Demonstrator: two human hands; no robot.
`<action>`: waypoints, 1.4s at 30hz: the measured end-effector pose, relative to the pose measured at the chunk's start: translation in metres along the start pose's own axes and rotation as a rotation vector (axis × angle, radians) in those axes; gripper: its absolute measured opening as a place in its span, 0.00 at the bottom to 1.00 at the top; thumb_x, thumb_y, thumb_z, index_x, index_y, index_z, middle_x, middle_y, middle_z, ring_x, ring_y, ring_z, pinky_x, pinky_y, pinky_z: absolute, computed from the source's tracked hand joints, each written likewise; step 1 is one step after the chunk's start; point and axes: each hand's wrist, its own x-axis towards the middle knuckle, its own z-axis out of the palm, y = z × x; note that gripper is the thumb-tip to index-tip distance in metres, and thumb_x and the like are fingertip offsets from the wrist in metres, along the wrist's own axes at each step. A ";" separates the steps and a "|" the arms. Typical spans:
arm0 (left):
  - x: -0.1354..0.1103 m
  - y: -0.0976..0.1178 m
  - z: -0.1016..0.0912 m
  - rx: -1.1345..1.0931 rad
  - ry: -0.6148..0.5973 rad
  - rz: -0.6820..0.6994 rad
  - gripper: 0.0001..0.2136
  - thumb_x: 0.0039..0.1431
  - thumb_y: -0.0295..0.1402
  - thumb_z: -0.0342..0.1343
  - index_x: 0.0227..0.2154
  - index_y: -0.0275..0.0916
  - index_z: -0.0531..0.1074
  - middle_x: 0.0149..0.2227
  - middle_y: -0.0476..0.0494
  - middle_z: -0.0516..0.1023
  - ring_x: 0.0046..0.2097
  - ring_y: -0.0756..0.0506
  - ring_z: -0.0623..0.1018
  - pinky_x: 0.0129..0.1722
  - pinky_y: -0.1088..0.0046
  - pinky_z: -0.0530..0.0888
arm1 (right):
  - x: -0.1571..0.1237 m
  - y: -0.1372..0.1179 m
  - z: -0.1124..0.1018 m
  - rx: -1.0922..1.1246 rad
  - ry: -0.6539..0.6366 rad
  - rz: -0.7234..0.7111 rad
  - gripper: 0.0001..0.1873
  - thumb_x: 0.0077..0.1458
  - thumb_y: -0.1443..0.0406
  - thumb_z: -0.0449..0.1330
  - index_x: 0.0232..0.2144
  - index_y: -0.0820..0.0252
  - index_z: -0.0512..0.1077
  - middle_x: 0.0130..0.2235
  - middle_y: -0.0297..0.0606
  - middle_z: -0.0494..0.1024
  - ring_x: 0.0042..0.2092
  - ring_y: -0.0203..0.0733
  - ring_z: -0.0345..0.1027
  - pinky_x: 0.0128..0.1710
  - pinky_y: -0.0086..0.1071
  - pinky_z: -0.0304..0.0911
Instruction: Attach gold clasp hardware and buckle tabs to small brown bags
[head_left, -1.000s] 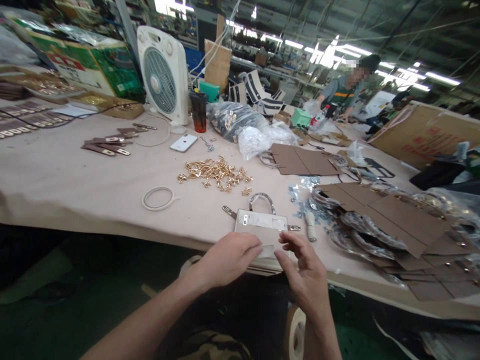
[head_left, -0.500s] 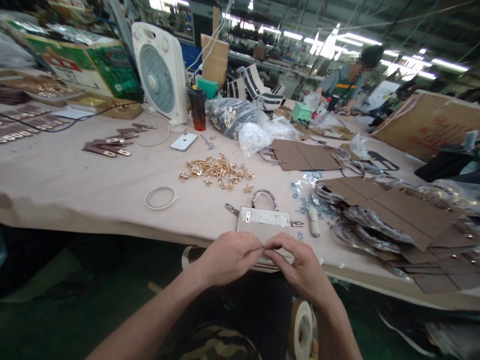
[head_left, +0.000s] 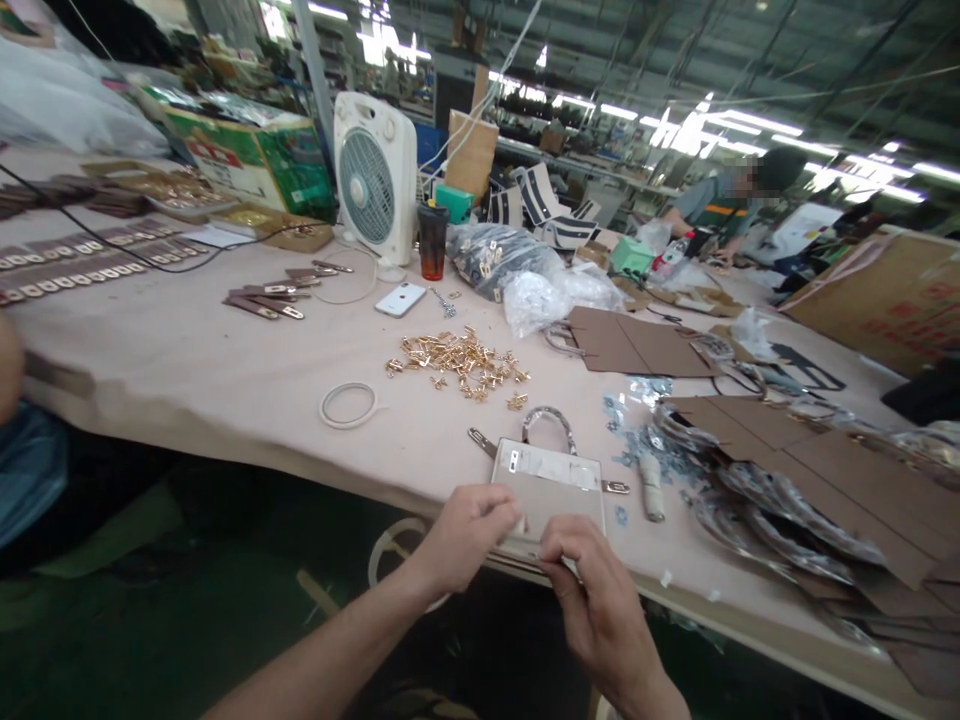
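A small beige handbag [head_left: 551, 490] with a curved handle lies flat at the near edge of the table. My left hand [head_left: 469, 535] is closed, pinching at the bag's lower left edge. My right hand [head_left: 596, 600] is closed too, its fingertips pinching at the bag's bottom edge beside the left hand. What the fingers pinch is too small to make out. A pile of gold metal fittings [head_left: 457, 357] lies beyond the bag, and a white ring of tape [head_left: 348, 405] lies to its left.
Brown cardboard pieces with wrapped handles [head_left: 795, 470] cover the table's right side. A white phone [head_left: 400, 298], a dark cup [head_left: 433, 241], a white fan [head_left: 373, 185] and plastic bags [head_left: 525, 275] stand farther back. Brown straps [head_left: 266, 298] lie left. Another person [head_left: 720, 205] works far off.
The view has shifted, so everything sits further right and lower. My hands came together at the bag's bottom edge and stay pinched there; the right hand has dropped slightly.
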 end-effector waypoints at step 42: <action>0.014 -0.055 0.009 0.727 -0.101 0.167 0.12 0.72 0.34 0.47 0.32 0.41 0.72 0.35 0.46 0.80 0.39 0.44 0.78 0.40 0.70 0.68 | 0.094 0.113 0.044 -0.205 0.021 0.254 0.08 0.62 0.59 0.65 0.40 0.54 0.79 0.53 0.42 0.78 0.56 0.49 0.71 0.61 0.46 0.62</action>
